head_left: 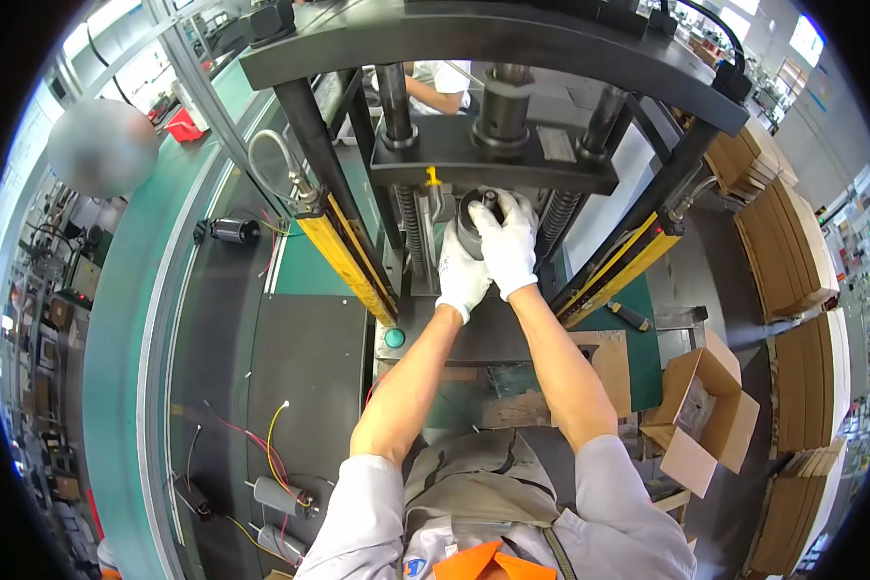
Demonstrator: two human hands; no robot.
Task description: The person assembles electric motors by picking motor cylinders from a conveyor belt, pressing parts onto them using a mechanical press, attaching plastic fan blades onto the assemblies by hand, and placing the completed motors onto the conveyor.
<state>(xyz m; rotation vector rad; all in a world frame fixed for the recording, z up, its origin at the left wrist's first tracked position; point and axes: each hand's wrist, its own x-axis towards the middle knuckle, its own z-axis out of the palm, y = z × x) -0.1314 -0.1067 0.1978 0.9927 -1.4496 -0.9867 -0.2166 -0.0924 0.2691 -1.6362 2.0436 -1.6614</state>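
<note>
Both my hands wear white gloves and reach into a black press frame [590,37]. They hold a dark, round, motor-like part [468,230], with a short knob or shaft end showing on top. My left hand [462,275] grips it low on the left side. From the right, my right hand [510,242] closes over its upper side, hiding much of it. The part is beneath the press's crossplate [493,172] and ram [505,111]. Whether it rests on the press base cannot be seen.
Yellow light-curtain bars [351,261] flank the opening. A green button [394,337] is at the front left. Wired motors [278,496] lie on the left conveyor [300,367]. At right are a utility knife [629,316] and open carton [710,411]. A person's arm [435,97] shows behind the press.
</note>
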